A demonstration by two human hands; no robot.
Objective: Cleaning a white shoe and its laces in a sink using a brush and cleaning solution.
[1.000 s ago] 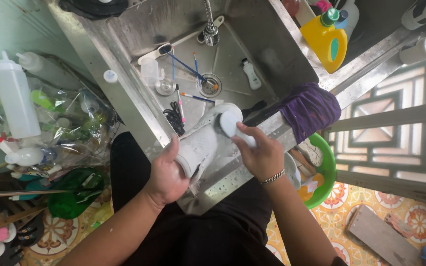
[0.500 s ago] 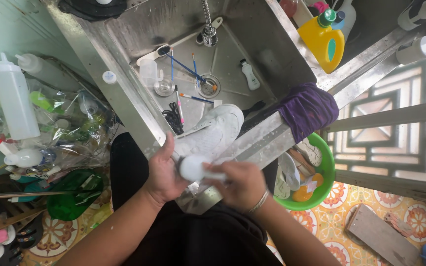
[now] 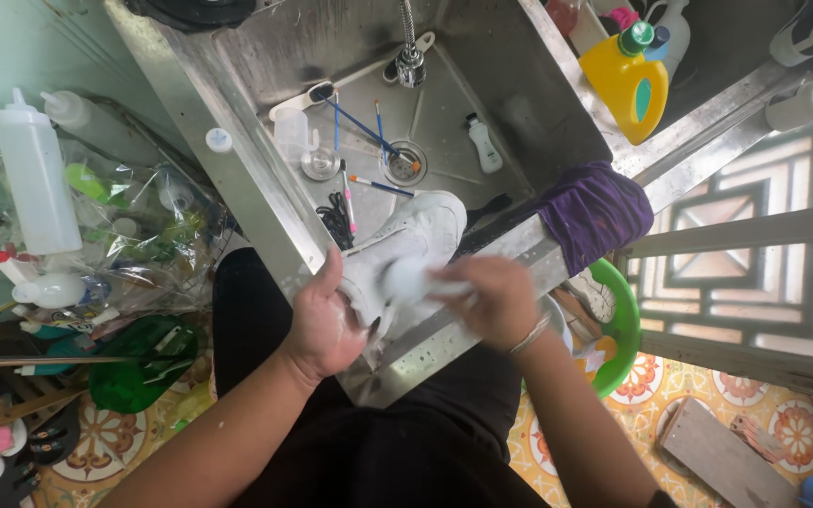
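White and soft-sided, a sneaker (image 3: 406, 249) lies propped across the near rim of the stainless-steel sink (image 3: 265, 202), toe pointing into the basin and heel toward the person, so that runoff would fall into the sink rather than onto the tiled floor (image 3: 755, 414). In the head view, the left hand (image 3: 326, 325) is closed around the heel end, thumb up along the side, bracing the shoe against the rim so it cannot slide. The right hand (image 3: 491, 296) is blurred with motion; it seems clenched on a small pale thing, perhaps a brush or sponge, pressed to the shoe's side, but what it grips I cannot tell for sure. A bangle (image 3: 529, 334) sits at that wrist. Down in the basin, near the drain (image 3: 405, 169), lie several thin brushes (image 3: 369, 141), a small white bottle (image 3: 484, 146), a clear cup (image 3: 291, 136) and a black tangle that may be laces (image 3: 336, 221), all kept low where they stay wet and within reach. A faucet (image 3: 410, 52) hangs over the far end. On the right rim a purple cloth (image 3: 595, 212) is draped, handy for wiping, and a yellow detergent bottle (image 3: 625, 85) stands on the worktop beyond. A green basin (image 3: 625, 329) sits on the floor under the cloth. At left, a white squeeze bottle (image 3: 35, 174) stands among plastic-wrapped clutter.
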